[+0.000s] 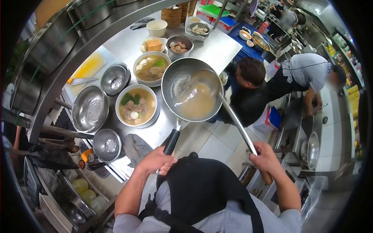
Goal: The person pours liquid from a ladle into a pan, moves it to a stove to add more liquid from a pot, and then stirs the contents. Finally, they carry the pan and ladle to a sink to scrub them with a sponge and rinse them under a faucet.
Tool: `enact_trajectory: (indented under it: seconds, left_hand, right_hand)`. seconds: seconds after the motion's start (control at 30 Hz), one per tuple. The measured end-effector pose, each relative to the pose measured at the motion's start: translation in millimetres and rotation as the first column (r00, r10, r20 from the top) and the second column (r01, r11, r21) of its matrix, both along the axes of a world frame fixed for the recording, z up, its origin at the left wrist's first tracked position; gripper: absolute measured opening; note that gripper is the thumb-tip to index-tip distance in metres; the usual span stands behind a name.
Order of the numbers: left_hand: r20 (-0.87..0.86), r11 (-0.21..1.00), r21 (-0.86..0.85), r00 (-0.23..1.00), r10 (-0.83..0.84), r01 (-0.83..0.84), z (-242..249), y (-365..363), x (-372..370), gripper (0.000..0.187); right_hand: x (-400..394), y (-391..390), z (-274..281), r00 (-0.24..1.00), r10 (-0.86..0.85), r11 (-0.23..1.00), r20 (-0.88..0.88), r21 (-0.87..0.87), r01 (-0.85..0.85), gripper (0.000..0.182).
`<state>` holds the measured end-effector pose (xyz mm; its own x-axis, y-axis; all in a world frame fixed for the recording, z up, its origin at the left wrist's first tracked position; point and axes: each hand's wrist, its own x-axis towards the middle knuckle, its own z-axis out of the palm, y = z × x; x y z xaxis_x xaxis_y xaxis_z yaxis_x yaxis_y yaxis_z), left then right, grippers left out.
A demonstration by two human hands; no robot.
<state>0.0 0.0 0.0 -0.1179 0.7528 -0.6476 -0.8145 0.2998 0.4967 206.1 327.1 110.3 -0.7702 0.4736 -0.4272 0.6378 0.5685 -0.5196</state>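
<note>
My left hand (pixel 156 160) is closed around the black handle of a deep pan (pixel 171 79), held at the edge of the steel table. Cloudy pale broth lies inside it. In my right hand (pixel 267 158) is the wooden-ended handle of a long metal ladle (pixel 237 123), whose head dips into the pan. Left of the pan stands a white bowl of soup (pixel 136 112) with meat, green leaves and white slices. Behind that, a second soup bowl (pixel 150 69) sits close to the pan's rim.
Metal bowls (pixel 90 108) and a grey cloth (pixel 136 149) lie on the left. Toward the back are a steel bowl of meat pieces (pixel 179 46), a plate with an orange block (pixel 153 45) and bamboo steamers (pixel 171 17). Two people (pixel 307 72) are close by on the right.
</note>
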Motion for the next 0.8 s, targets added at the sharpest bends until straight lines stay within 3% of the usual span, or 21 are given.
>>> enact_trajectory:
  seconds: [0.07,0.1,0.17,0.2,0.3,0.5,0.63,0.8]
  left_hand:
    - [0.001,1.0,0.001,1.0,0.015,-0.015,-0.1,2.5,0.4,0.029]
    - [0.01,1.0,0.004,1.0,0.021,-0.021,-1.0,2.7,2.6,0.029]
    - [0.025,0.999,0.026,0.999,0.024,-0.025,-2.1,3.2,1.6,0.029]
    - [0.019,0.999,0.016,0.999,0.03,-0.031,-2.5,1.1,0.3,0.029]
    - [0.077,0.999,0.025,0.997,0.025,-0.027,-6.8,-2.5,-0.6,0.028]
    - [0.147,0.995,0.091,0.989,0.034,-0.047,-7.6,-8.8,3.4,0.026]
    - [0.175,0.993,0.112,0.984,0.02,-0.04,-14.7,-12.3,5.7,0.025]
    - [0.162,0.993,0.113,0.987,0.004,-0.022,-23.3,-14.8,8.7,0.022]
  right_hand:
    - [-7.6,-12.5,12.8,0.973,-0.156,0.915,0.171,-0.346,0.208,0.015]
    - [-9.3,-17.1,22.3,0.972,-0.151,0.918,0.179,-0.341,0.205,0.015]
    - [-15.9,-21.6,32.0,0.942,-0.255,0.653,0.216,-0.681,0.333,0.014]
    - [-18.9,-21.9,36.6,0.948,-0.226,0.617,0.226,-0.72,0.319,0.014]
    - [-23.2,-23.0,47.8,0.94,-0.215,0.549,0.264,-0.763,0.34,0.014]
    - [-47.9,-31.5,86.9,0.921,-0.225,0.541,0.317,-0.746,0.389,0.02]
    - [-77.0,-36.6,102.9,0.945,-0.185,0.598,0.271,-0.731,0.327,0.021]
    - [-130.5,-42.4,100.3,0.989,-0.046,0.679,0.141,-0.721,0.135,0.016]
